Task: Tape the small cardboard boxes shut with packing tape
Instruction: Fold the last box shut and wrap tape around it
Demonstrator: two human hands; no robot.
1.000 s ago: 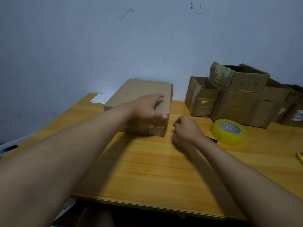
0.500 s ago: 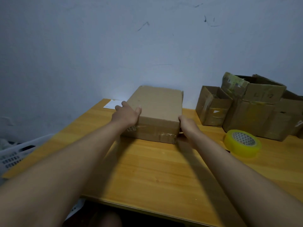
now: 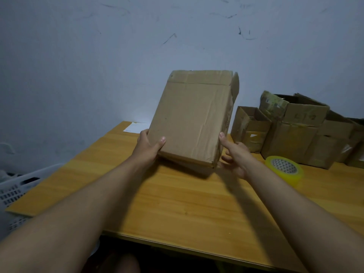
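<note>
A person tilts a flat cardboard box (image 3: 193, 119) up on end above a wooden tabletop (image 3: 177, 203), the left hand (image 3: 147, 147) gripping its lower left corner with thumb curled over the face, the right hand (image 3: 235, 154) bracing its lower right edge, thumb pressed to the side and fingers (image 3: 226, 159) curled beneath. A flap at the top right stands ajar. A roll of yellow tape (image 3: 284, 170) lies just beside the right wrist, before a stack of worn boxes (image 3: 295, 133) along the wall.
</note>
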